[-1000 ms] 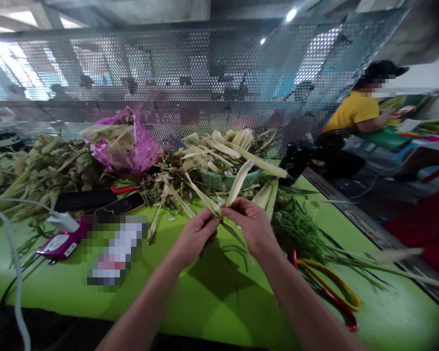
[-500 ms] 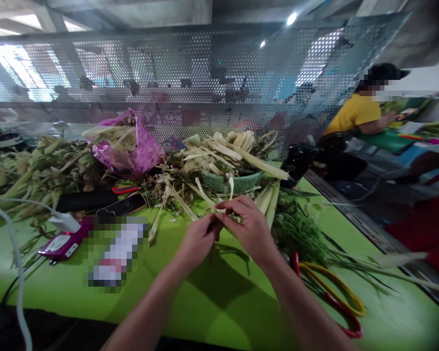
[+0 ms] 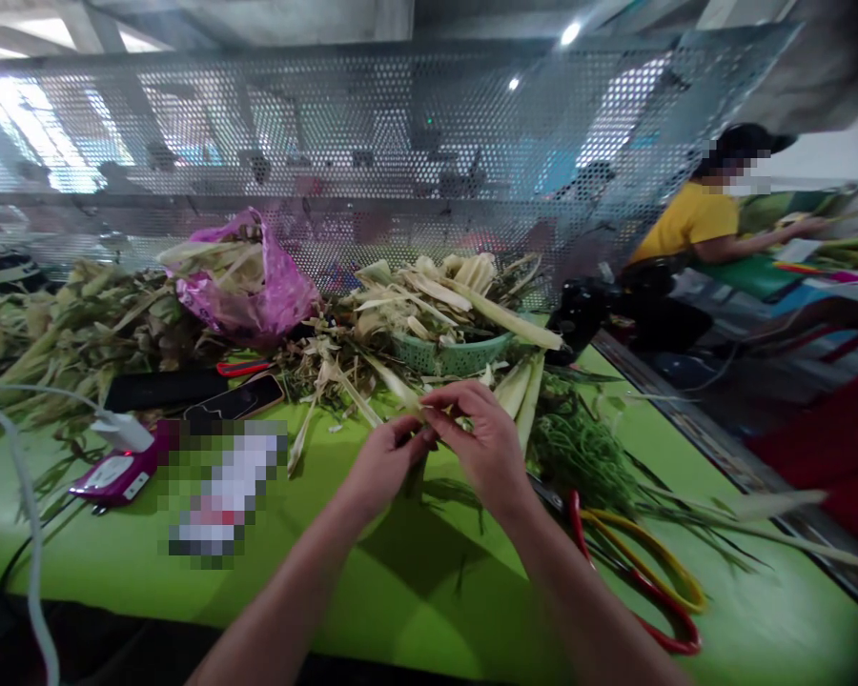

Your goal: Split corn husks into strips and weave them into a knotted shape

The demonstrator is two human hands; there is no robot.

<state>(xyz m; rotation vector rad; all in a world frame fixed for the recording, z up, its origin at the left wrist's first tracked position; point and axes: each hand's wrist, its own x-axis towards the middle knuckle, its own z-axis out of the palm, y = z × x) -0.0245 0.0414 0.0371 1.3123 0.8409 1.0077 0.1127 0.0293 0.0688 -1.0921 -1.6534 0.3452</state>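
In the middle of the head view, my left hand (image 3: 384,465) and my right hand (image 3: 480,440) meet above the table. The fingers of both are closed in a pinch on a pale green plant strip (image 3: 398,389). Its far end points away to the left, towards the green basket (image 3: 450,356), which is heaped with pale stalks and leaf strips (image 3: 464,291). My fingers partly cover where they grip it. Longer pale green leaves (image 3: 530,395) lie just beyond my right hand.
Scissors with red and yellow handles (image 3: 636,562) lie beside my right forearm, near thin green stems (image 3: 582,448). Leftward are a phone (image 3: 235,400), a purple device (image 3: 121,474) with a white cable, a pink bag (image 3: 275,286) and plant stalks (image 3: 78,333). A person in yellow (image 3: 693,224) sits at right.
The strip shows broader beyond my fingers, and the thin upright pale end near the basket is gone from sight. Both hands stay together in nearly the same place. The person in yellow has reached further forward.
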